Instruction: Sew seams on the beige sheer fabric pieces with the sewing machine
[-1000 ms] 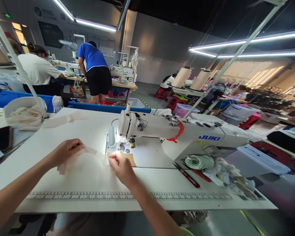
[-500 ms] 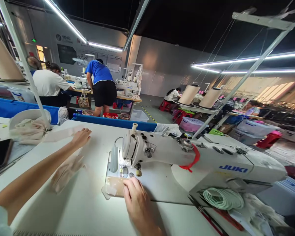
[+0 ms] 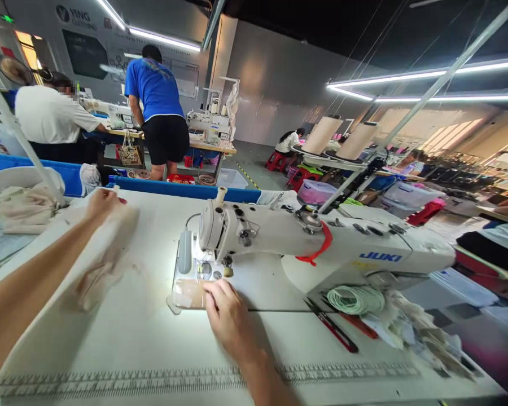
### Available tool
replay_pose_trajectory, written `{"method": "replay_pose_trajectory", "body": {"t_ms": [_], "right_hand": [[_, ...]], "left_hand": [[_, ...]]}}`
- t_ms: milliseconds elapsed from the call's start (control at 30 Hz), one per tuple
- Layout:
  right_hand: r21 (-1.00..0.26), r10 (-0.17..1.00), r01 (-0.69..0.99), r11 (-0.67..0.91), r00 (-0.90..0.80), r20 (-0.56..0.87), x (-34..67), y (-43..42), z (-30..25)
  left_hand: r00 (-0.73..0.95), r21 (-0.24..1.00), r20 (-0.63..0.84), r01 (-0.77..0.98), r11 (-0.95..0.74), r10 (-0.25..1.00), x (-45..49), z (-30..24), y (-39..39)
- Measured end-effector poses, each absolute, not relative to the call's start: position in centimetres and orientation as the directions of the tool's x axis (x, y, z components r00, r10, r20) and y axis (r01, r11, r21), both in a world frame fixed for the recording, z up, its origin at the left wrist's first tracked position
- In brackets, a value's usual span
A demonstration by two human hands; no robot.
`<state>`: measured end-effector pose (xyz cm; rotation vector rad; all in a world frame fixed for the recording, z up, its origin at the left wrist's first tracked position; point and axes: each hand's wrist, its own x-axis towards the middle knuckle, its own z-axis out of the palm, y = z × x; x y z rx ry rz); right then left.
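Note:
At the table's left rear, my left hand (image 3: 104, 206) is raised with its fingers pinched together on pale sheer fabric (image 3: 125, 217), which looks blurred and trails down beside the forearm. Another crumpled pinkish sheer piece (image 3: 97, 282) lies below it on the white tabletop. My right hand (image 3: 227, 313) rests at the front of the sewing machine (image 3: 258, 231), fingers slightly bent, thumb apart from the index finger. Its fingertips touch the tan cover plate (image 3: 189, 293) below the needle area. Nothing shows in its grasp.
A measuring tape (image 3: 152, 380) runs along the near table edge. Red-handled scissors (image 3: 334, 327), a coil of mint cord (image 3: 355, 299) and fabric scraps (image 3: 423, 332) lie right. A bin of cloth (image 3: 23, 180) stands left. Several people work beyond the blue partition (image 3: 186, 189).
My left hand has moved left and away from me, going from lying flat to pinched, with fabric lifting from it. My right hand stays at the cover plate. The view has shifted.

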<state>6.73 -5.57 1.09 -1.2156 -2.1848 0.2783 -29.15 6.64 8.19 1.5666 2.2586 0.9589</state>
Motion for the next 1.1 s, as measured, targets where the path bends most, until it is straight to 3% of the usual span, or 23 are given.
{"method": "replay_pose_trajectory", "body": {"t_ms": [133, 200, 267, 333, 467, 667, 867, 1000, 1100], "right_hand": [[-0.414, 0.784, 0.667, 0.619, -0.501, 0.366, 6.4, -7.7, 2.4], [-0.33, 0.753, 0.679, 0.656, -0.555, 0.355, 6.0, -9.0, 2.5], [-0.236, 0.732, 0.703, 0.671, -0.578, 0.36, 5.6, -9.8, 2.2], [-0.153, 0.72, 0.726, 0.671, -0.588, 0.368, 5.2, -10.1, 1.7], [-0.023, 0.692, 0.74, 0.672, -0.617, 0.374, 4.9, -8.9, 1.4], [0.068, 0.663, 0.732, 0.678, -0.649, 0.372, 5.3, -6.5, 2.2], [0.067, 0.637, 0.725, 0.686, -0.642, 0.426, 5.4, -6.4, 1.7], [0.04, 0.636, 0.733, 0.68, -0.615, 0.466, 5.3, -6.6, 1.2], [0.009, 0.649, 0.742, 0.671, -0.592, 0.478, 5.4, -6.6, 1.1]], "left_hand": [[-0.472, 0.719, 0.188, 0.664, 0.207, 0.861, -31.5, 12.3, 1.3], [-0.298, 0.674, 0.107, 0.724, 0.151, 0.949, -32.0, 13.4, -1.4], [-0.062, 0.64, -0.065, 0.763, 0.089, 0.996, -31.1, 13.4, -4.1], [-0.001, 0.701, -0.149, 0.705, 0.107, 0.989, -28.8, 12.4, -6.2], [0.287, 0.813, -0.355, 0.565, 0.142, 0.89, -22.2, 8.7, -7.4], [0.424, 0.905, -0.349, 0.383, 0.183, 0.836, -18.5, 5.4, -4.4], [0.405, 0.892, -0.357, 0.415, 0.179, 0.842, -18.0, 6.0, -3.7], [0.414, 0.87, -0.32, 0.484, 0.091, 0.852, -15.4, 6.4, -4.1], [0.387, 0.903, -0.255, 0.422, 0.076, 0.886, -13.5, 5.5, -4.2]]}}
